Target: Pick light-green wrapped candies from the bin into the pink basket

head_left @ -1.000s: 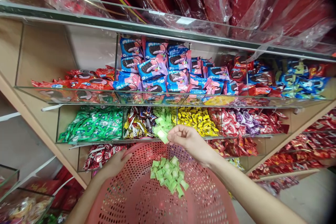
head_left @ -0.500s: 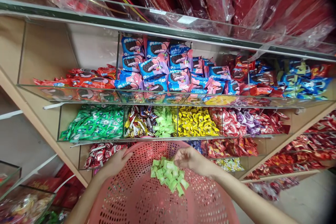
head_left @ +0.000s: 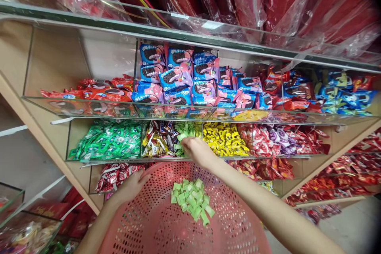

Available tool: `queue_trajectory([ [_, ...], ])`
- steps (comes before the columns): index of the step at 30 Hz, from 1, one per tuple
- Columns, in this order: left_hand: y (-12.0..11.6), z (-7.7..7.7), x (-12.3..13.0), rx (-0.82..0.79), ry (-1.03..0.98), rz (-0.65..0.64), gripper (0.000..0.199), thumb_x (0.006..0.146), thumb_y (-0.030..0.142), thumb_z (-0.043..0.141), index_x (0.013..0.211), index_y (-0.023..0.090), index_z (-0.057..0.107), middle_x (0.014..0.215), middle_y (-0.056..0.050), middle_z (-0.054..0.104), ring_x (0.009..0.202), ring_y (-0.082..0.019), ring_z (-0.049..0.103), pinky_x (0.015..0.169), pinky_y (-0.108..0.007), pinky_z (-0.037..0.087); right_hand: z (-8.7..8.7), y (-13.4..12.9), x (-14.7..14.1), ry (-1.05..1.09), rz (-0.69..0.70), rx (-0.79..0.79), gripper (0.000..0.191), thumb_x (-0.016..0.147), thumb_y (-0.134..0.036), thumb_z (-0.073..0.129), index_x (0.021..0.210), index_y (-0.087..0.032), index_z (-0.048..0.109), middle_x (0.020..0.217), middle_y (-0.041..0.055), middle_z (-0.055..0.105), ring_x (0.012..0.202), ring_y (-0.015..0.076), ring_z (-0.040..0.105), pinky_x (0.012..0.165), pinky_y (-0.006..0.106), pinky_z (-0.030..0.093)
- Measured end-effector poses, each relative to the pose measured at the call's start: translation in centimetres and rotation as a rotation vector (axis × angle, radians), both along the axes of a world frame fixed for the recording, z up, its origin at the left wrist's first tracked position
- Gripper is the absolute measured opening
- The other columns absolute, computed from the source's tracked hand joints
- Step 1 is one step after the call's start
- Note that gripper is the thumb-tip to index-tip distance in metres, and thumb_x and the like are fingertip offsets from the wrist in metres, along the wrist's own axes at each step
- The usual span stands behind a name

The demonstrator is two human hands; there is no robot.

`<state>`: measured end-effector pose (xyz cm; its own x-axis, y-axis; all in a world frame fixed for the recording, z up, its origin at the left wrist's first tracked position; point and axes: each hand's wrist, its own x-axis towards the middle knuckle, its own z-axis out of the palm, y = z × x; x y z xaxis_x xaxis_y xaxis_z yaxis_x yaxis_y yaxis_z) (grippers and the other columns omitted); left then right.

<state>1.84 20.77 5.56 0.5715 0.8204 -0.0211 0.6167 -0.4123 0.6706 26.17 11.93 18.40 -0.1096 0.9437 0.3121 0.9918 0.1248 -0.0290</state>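
My left hand (head_left: 131,185) clasps the rim of the round pink perforated plastic basket (head_left: 154,226) at about ten o'clock, fingers curled shut over the edge; my right hand (head_left: 199,151) reaches past the basket's twelve o'clock rim into the clear-fronted shelf compartment of pale green wrapped sweets (head_left: 188,131), fingers bent down among the wrappers, though I cannot tell whether they have closed on any; a loose heap of the same pale green sweets (head_left: 192,199) lies in the basket near its centre, just below my right wrist. At nine o'clock from my right hand sit the mixed gold and dark mini chocolate bars (head_left: 157,141), then the bright green and white wrapped candies (head_left: 108,141); at three o'clock lie the yellow wrapped sweets (head_left: 224,139); the lettering on these wrappers is too small to read. At twelve o'clock, one shelf up, stand the blue and pink sandwich-biscuit packets (head_left: 178,79), each picturing a dark round biscuit; their writing is too small to read.
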Motion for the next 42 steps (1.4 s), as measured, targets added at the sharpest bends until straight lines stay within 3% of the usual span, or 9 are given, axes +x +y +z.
queue_trajectory([
  [4, 0.1, -0.3, -0.1, 0.006, -0.005, -0.001, 0.035, 0.081, 0.048, 0.038, 0.078, 0.018, 0.056, 0.077, -0.005, 0.062, 0.076, -0.025, 0.056, 0.071, -0.035, 0.039, 0.6, 3.1, -0.5, -0.303, -0.055, 0.024, 0.025, 0.085, -0.004, 0.044, 0.099, -0.016, 0.060, 0.097, 0.0105, 0.064, 0.089, 0.0215, 0.060, 0.063, 0.027, 0.043],
  [11, 0.2, -0.4, -0.1, -0.009, -0.015, -0.007, 0.038, 0.082, 0.049, 0.037, 0.084, 0.017, 0.058, 0.083, -0.007, 0.064, 0.082, -0.025, 0.058, 0.075, -0.035, 0.040, 0.1, 4.5, -0.2, -0.366, -0.046, -0.013, 0.022, 0.082, -0.002, 0.047, 0.094, -0.011, 0.063, 0.092, 0.0132, 0.066, 0.093, 0.0244, 0.057, 0.068, 0.031, 0.044],
  [18, 0.2, -0.6, -0.1, -0.016, -0.046, -0.024, 0.039, 0.082, 0.047, 0.038, 0.086, 0.016, 0.060, 0.084, -0.007, 0.066, 0.081, -0.024, 0.058, 0.074, -0.033, 0.041, 0.3, 4.5, -0.2, -0.368, -0.056, 0.050, 0.019, 0.086, -0.007, 0.044, 0.096, -0.010, 0.060, 0.096, 0.0147, 0.062, 0.094, 0.0243, 0.053, 0.071, 0.032, 0.042],
  [22, 0.3, -0.6, -0.1, -0.015, -0.061, -0.025, 0.038, 0.081, 0.046, 0.040, 0.086, 0.015, 0.061, 0.083, -0.006, 0.067, 0.080, -0.024, 0.059, 0.074, -0.033, 0.041, 0.2, 2.4, -0.5, -0.286, -0.039, 0.132, 0.018, 0.088, -0.013, 0.044, 0.100, -0.012, 0.058, 0.093, 0.0121, 0.059, 0.089, 0.0228, 0.051, 0.071, 0.031, 0.041],
  [28, 0.4, -0.3, -0.1, -0.017, -0.059, -0.032, 0.039, 0.081, 0.047, 0.040, 0.089, 0.016, 0.062, 0.083, -0.007, 0.067, 0.085, -0.025, 0.059, 0.080, -0.034, 0.041, -1.1, -2.4, 0.0, 0.310, 0.213, 0.267, 0.021, 0.088, -0.020, 0.046, 0.102, -0.019, 0.062, 0.088, 0.0046, 0.058, 0.084, 0.0180, 0.050, 0.076, 0.030, 0.040],
  [31, 0.5, -0.4, -0.1, -0.011, -0.049, -0.033, 0.040, 0.082, 0.048, 0.039, 0.091, 0.016, 0.061, 0.084, -0.008, 0.067, 0.086, -0.026, 0.060, 0.082, -0.035, 0.041, -2.0, -4.2, 0.4, 0.587, 0.236, 0.214, 0.020, 0.088, -0.023, 0.049, 0.103, -0.019, 0.061, 0.085, 0.0031, 0.057, 0.076, 0.0150, 0.052, 0.070, 0.028, 0.042],
  [34, 0.7, -0.6, -0.2, -0.003, -0.045, -0.034, 0.039, 0.081, 0.048, 0.039, 0.089, 0.017, 0.062, 0.081, -0.007, 0.066, 0.087, -0.026, 0.060, 0.082, -0.035, 0.041, -3.0, -6.1, 0.6, 0.726, 0.199, 0.085, 0.020, 0.086, -0.026, 0.053, 0.104, -0.021, 0.059, 0.083, 0.0010, 0.057, 0.067, 0.0130, 0.050, 0.062, 0.027, 0.041],
  [38, 0.7, -0.7, -0.2, 0.005, -0.042, -0.038, 0.039, 0.082, 0.048, 0.039, 0.088, 0.018, 0.062, 0.082, -0.006, 0.066, 0.090, -0.026, 0.059, 0.082, -0.035, 0.041, -5.2, -8.5, 1.2, 0.746, 0.169, -0.161, 0.012, 0.084, -0.025, 0.056, 0.093, -0.022, 0.063, 0.084, 0.0000, 0.058, 0.065, 0.0120, 0.051, 0.058, 0.025, 0.039],
  [42, 0.6, -0.8, -0.3, 0.013, -0.048, -0.042, 0.040, 0.082, 0.048, 0.038, 0.089, 0.017, 0.063, 0.084, -0.006, 0.067, 0.089, -0.025, 0.060, 0.082, -0.032, 0.042, -7.8, -9.5, 2.3, 0.701, 0.119, -0.202, 0.010, 0.083, -0.023, 0.056, 0.089, -0.022, 0.064, 0.084, 0.0006, 0.059, 0.070, 0.0136, 0.053, 0.063, 0.026, 0.040],
])
